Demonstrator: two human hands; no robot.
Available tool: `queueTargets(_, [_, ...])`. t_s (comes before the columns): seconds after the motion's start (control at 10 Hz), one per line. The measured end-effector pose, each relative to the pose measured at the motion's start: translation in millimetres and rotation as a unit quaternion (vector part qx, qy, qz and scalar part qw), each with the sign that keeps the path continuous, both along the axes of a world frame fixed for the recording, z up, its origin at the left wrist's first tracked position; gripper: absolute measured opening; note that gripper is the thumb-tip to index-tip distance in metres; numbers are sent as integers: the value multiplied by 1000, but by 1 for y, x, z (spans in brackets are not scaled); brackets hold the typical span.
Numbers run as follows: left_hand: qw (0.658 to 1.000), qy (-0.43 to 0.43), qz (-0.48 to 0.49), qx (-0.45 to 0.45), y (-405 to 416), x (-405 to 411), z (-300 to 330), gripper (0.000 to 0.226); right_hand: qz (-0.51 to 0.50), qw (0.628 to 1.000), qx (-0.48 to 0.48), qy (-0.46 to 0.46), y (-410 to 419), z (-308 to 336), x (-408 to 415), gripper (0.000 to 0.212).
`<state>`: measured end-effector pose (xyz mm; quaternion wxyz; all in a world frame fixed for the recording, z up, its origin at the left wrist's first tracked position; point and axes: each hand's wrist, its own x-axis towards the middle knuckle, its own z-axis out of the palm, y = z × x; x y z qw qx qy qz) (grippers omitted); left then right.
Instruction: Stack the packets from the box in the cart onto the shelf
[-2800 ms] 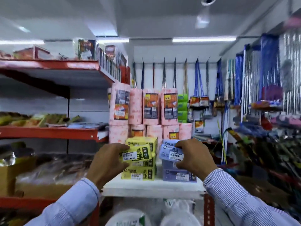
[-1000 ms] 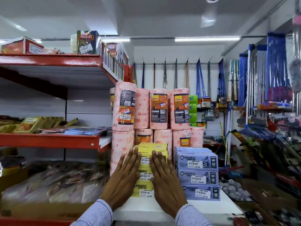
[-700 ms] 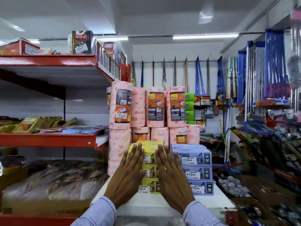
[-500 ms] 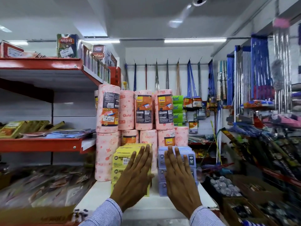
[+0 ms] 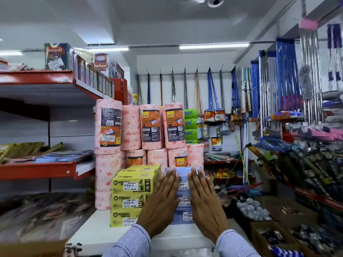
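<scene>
Two stacks of packets stand side by side on the white shelf (image 5: 96, 232). The yellow Miracle packets (image 5: 132, 195) form the left stack, three high. The lilac-blue packets (image 5: 182, 197) form the right stack, mostly hidden behind my hands. My left hand (image 5: 160, 203) and my right hand (image 5: 205, 203) lie flat with fingers straight against the front of the blue stack, side by side, palms on the packets. Neither hand grips anything. The cart and its box are out of view.
Pink Gala kitchen towel rolls (image 5: 152, 127) stand two tiers high right behind the stacks. Red shelves (image 5: 37, 167) with goods run along the left. Mops and brooms (image 5: 285, 80) hang at the right and back wall. Bins of goods (image 5: 254, 208) sit low on the right.
Both hands slid from the front of the yellow stack rightward to the front of the blue stack. Earlier still, each hand was setting a packet on top of a stack.
</scene>
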<state>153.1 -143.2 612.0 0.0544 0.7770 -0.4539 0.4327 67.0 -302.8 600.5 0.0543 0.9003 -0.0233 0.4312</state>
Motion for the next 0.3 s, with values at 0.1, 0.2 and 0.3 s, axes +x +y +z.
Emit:
queueTargets(0.1, [1000,5,7,0,-2,1,0,63,3,1000,-2,-3,-2,0,2,71])
queueTargets(0.2, [1000,7,5,-5,-3,0,0,64,6,1000,-6,-9,-2,0,4,71])
queueTargets(0.3, [1000,7,-3,-17,-1,-3,1,65,12,1000,-3,-8,-1,1,2,69])
